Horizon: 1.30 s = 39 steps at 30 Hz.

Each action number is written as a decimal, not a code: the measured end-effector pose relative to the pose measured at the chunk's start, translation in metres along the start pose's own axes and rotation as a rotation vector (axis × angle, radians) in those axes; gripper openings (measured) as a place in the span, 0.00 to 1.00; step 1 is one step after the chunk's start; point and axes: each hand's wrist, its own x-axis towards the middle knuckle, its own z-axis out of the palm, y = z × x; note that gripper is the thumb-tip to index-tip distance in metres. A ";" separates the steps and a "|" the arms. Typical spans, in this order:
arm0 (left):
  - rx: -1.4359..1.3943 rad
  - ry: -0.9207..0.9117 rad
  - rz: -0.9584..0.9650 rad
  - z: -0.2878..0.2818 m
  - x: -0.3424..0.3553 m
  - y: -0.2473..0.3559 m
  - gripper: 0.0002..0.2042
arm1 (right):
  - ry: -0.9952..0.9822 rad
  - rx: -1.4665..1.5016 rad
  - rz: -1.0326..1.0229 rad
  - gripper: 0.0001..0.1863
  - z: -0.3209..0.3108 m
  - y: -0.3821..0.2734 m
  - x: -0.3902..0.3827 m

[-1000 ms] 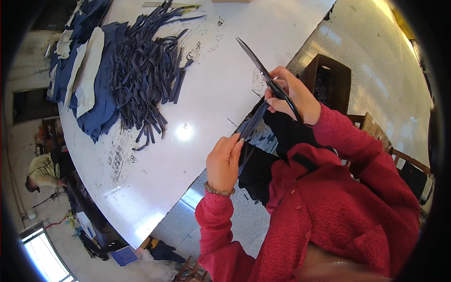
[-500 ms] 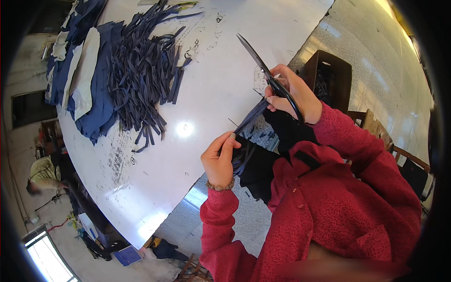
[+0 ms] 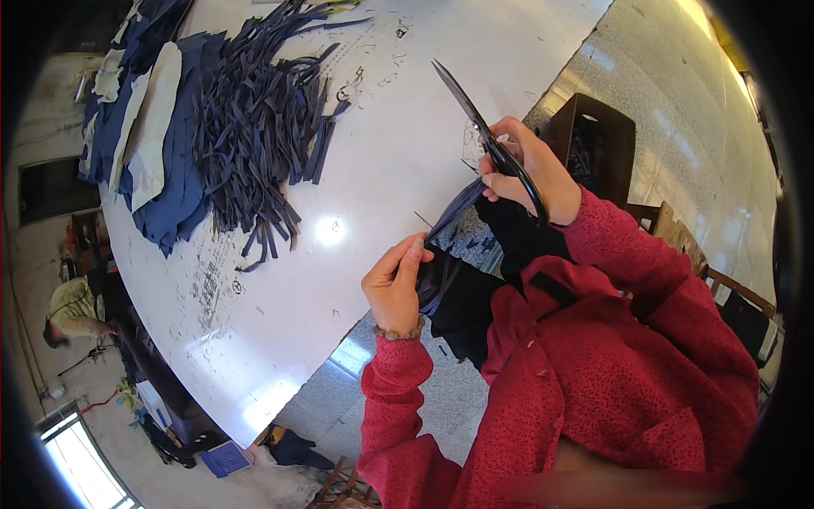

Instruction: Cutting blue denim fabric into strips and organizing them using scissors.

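Note:
My left hand (image 3: 395, 287) is closed in a pinch on one end of a dark blue fabric strip (image 3: 455, 206). The strip runs taut up to my right hand (image 3: 543, 174), whose thumb and fingertips grip its other end. That same hand also holds black-handled scissors (image 3: 462, 95), with the blades pointing away to the upper left and looking closed. More dark strips (image 3: 441, 284) hang below my left hand, over black cloth (image 3: 465, 314) at my lap. Left of my hands, a big heap of cut dark strips (image 3: 263, 140) lies on the white table (image 3: 365, 187).
Dark blue fabric sheets (image 3: 182, 110) and pale pieces (image 3: 158, 127) lie at the table's far left. Beyond its right edge stands a brown bin (image 3: 623, 140) with dark scraps inside. Wooden chairs (image 3: 674, 233) are at the right. Another person (image 3: 76, 310) bends over at the far left.
Both hands keep nearly the same hold on the strip and scissors. The view has shifted slightly, and the person at the far left has moved a little.

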 end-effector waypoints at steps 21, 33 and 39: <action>0.120 -0.035 0.184 0.004 -0.003 0.006 0.09 | -0.002 0.020 0.002 0.24 -0.001 -0.003 -0.001; 0.013 0.025 0.076 0.006 -0.003 0.010 0.06 | -0.018 0.027 -0.032 0.23 0.000 -0.005 0.003; -0.005 -0.058 0.057 0.001 0.003 0.009 0.06 | -0.012 -0.006 -0.033 0.23 0.000 -0.009 0.005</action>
